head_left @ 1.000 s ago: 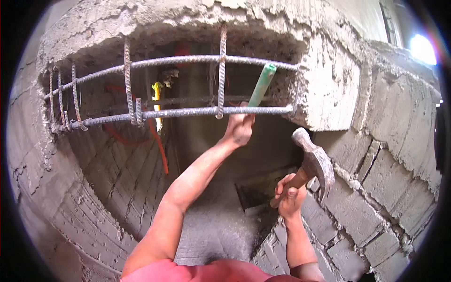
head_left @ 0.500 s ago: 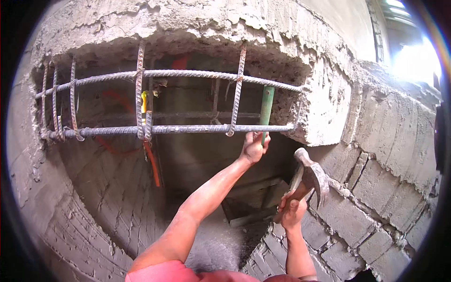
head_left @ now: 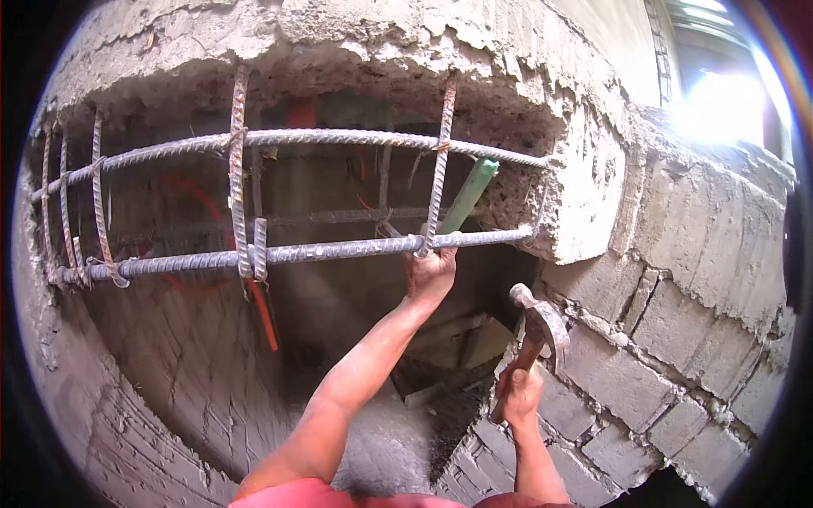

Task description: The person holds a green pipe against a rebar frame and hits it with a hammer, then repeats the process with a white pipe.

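My left hand (head_left: pixel 430 273) is closed round the lower part of a green pipe (head_left: pixel 471 196), just at the lower horizontal rebar (head_left: pixel 339 250). The pipe leans to the upper right behind the rebars, its top end just below the upper rebar (head_left: pixel 339 136). My right hand (head_left: pixel 520 391) grips the wooden handle of a claw hammer (head_left: pixel 542 322), head up, in front of the block wall. The hammer is apart from the pipe. Part of my left hand's fingers is hidden behind the rebar.
Rough broken concrete (head_left: pixel 584 195) frames the opening above and at the right. Several vertical rebars (head_left: pixel 238 169) cross it. An orange tube (head_left: pixel 264 317) hangs below at the left. A concrete block wall (head_left: pixel 618 389) rises at the right, a plastered wall (head_left: pixel 110 398) at the left.
My left hand has moved left and slightly up, and the pipe has gone from nearly upright to tilted. My right hand with the hammer has shifted a little left and down. The view has shifted.
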Available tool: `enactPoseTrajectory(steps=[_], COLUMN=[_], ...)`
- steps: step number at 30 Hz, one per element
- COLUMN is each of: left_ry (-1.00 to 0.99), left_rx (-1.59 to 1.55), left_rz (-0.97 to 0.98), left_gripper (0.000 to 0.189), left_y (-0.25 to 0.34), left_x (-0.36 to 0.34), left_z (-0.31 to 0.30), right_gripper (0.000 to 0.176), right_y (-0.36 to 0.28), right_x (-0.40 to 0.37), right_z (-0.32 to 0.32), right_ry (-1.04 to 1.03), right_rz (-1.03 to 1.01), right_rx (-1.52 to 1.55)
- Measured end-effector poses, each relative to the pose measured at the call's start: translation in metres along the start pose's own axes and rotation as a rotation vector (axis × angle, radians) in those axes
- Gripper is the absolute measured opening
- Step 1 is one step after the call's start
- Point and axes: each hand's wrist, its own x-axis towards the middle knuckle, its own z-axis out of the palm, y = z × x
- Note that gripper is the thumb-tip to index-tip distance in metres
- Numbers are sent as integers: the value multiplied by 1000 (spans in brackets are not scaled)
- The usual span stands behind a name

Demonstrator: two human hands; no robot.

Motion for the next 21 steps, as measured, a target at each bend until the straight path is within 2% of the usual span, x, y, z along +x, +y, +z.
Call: enactPoseTrajectory(steps=[1,3,5,6,7,9,10,11,13,14,17,21], left_ry=[15,34,-97,-199,-198,-278,-288,-297,-167,-148,-79,-89], left_rx=[67,149,113,-51,-41,-70,2,4,131,134,193,194], left_rz=[-6,-11,-166,-289,-289,-269,-219,-212,-39,-38,-9,20], left_gripper=[31,25,30,30,30,30,22,22,14,12,14,24], left_y=[-1,-5,-10,-2,2,5,4,6,15,17,13,20], left_x=[2,3,3,8,12,21,22,22,21,19,13,24], left_z=[-4,-12,-12,-12,-14,-12,-12,-10,-6,-3,4,-2], right_gripper=[79,74,67,66,64,61,62,63,65,63,65,61], right_y=[5,19,24,27,29,29,29,28,30,33,25,19], right_x=[-2,-11,-13,-17,-18,-16,-13,-11,-4,0,14,34], right_z=[5,13,20,24,27,35,37,39,44,46,47,42], right_ry=[-3,33,35,52,71,92,89,89,104,73,15,-71], right_rz=[-2,154,201,249,300,292,250,208,206,156,73,67], right_rx=[10,171,231,290,348,427,490,553,602,647,669,613])
